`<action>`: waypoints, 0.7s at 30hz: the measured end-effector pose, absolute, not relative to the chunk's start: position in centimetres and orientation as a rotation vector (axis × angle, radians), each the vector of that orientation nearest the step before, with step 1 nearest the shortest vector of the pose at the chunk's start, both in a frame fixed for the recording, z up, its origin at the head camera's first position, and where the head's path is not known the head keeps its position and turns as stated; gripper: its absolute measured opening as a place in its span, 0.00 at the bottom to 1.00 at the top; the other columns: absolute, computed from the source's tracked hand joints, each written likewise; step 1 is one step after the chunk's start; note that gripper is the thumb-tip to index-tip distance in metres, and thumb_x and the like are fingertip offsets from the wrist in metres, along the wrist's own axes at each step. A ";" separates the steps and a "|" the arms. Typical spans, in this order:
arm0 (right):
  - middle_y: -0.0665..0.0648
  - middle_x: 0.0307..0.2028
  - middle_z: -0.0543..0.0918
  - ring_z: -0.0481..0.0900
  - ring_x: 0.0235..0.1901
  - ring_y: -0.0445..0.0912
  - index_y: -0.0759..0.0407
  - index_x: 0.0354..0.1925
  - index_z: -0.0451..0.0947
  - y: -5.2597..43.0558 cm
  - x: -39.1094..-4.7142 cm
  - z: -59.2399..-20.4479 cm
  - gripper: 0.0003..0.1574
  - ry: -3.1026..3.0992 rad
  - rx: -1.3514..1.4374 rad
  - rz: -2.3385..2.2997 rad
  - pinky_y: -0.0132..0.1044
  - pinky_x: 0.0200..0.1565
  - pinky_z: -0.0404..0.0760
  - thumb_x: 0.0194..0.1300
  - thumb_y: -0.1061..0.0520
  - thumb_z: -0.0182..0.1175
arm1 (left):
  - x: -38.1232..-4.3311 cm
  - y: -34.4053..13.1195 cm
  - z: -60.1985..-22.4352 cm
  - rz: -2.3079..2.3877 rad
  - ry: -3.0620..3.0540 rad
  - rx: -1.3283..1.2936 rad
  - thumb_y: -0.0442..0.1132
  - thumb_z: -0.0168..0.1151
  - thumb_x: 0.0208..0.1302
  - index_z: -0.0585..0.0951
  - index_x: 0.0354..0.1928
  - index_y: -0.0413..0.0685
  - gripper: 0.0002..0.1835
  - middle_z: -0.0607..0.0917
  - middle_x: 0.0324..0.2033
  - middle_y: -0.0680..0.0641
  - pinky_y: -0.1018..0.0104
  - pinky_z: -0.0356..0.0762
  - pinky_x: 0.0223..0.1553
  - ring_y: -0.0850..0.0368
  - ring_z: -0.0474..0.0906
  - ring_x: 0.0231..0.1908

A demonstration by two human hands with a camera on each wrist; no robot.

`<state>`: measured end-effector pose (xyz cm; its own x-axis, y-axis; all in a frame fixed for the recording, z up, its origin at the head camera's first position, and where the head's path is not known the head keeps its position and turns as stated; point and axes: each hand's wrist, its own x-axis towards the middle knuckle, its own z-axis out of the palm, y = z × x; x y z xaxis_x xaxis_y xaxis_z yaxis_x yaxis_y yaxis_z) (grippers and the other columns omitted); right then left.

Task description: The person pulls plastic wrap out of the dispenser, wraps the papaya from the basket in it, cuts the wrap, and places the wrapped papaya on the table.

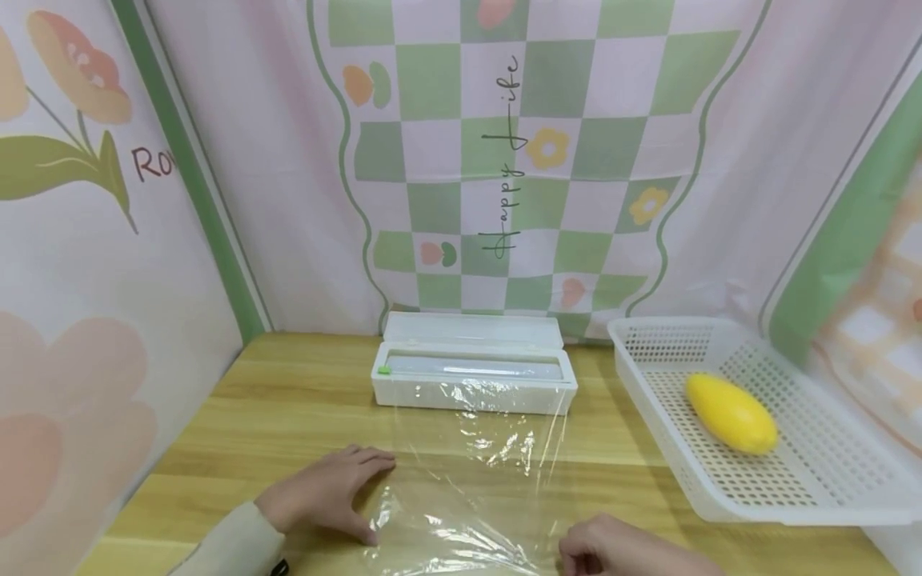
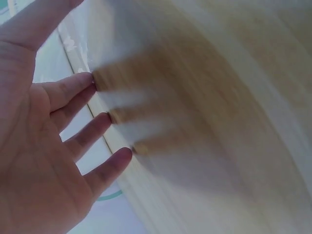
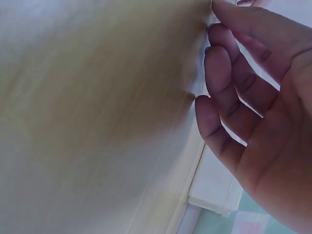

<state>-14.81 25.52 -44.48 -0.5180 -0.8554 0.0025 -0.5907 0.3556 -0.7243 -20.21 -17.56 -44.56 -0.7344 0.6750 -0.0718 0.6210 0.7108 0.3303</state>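
Observation:
A clear sheet of plastic wrap (image 1: pixel 468 480) runs from the white wrap dispenser (image 1: pixel 475 394) toward me across the wooden table. It is wrinkled near its front edge. My left hand (image 1: pixel 334 492) rests at the sheet's left edge, its fingers spread and fairly straight. In the left wrist view, fingertips (image 2: pixel 122 156) of that hand touch the tabletop. At the front right corner of the sheet, my right hand (image 1: pixel 623 548) has its fingers bent and appears to pinch the wrap. The right wrist view shows its thumb and fingertips (image 3: pixel 218 68) close together, low at the table.
The dispenser's lid (image 1: pixel 471 330) stands raised at the back, with a green slider (image 1: pixel 385 370) on the box's left end. To the right is a white perforated basket (image 1: pixel 663 448) holding a yellow oval fruit (image 1: pixel 731 414). Printed curtains (image 1: pixel 497 160) hang behind the table (image 1: pixel 281 392).

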 end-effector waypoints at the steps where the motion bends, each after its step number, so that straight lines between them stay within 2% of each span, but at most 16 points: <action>1: 0.34 0.25 0.76 0.72 0.24 0.26 0.46 0.30 0.79 25.5 -14.8 -44.5 0.08 2.244 -1.258 -0.972 0.26 0.22 0.77 0.62 0.60 0.66 | -20.2 -17.6 -44.6 0.430 2.721 1.035 0.74 0.70 0.44 0.67 0.72 0.46 0.58 0.69 0.70 0.49 0.40 0.64 0.66 0.40 0.65 0.67; 6: 0.34 0.29 0.78 0.75 0.27 0.28 0.45 0.37 0.81 25.9 -14.7 -43.7 0.04 2.309 -1.206 -0.982 0.27 0.27 0.79 0.68 0.56 0.64 | -20.2 -17.6 -44.7 0.437 2.697 1.003 0.70 0.73 0.44 0.66 0.74 0.49 0.58 0.67 0.71 0.50 0.39 0.63 0.66 0.39 0.63 0.68; 10: 0.34 0.34 0.79 0.75 0.32 0.29 0.44 0.41 0.80 27.2 -15.4 -41.2 0.03 2.519 -1.275 -0.896 0.28 0.30 0.79 0.71 0.55 0.62 | -20.3 -17.6 -44.7 0.428 2.704 1.014 0.70 0.73 0.43 0.65 0.74 0.49 0.58 0.68 0.71 0.50 0.40 0.63 0.66 0.41 0.64 0.68; 15: 0.35 0.35 0.80 0.76 0.34 0.31 0.46 0.44 0.79 29.8 -17.0 -36.9 0.06 2.816 -1.319 -0.733 0.31 0.32 0.81 0.69 0.56 0.64 | -20.1 -17.5 -44.4 0.443 2.704 1.034 0.71 0.74 0.42 0.67 0.73 0.47 0.58 0.68 0.70 0.48 0.39 0.65 0.65 0.39 0.65 0.67; 21: 0.40 0.40 0.82 0.79 0.38 0.37 0.51 0.46 0.80 33.5 -19.6 -32.7 0.11 3.060 -1.168 -0.483 0.38 0.38 0.83 0.65 0.55 0.68 | -19.9 -17.2 -44.3 0.453 2.705 1.020 0.71 0.74 0.41 0.68 0.72 0.46 0.59 0.68 0.70 0.48 0.37 0.65 0.64 0.38 0.64 0.66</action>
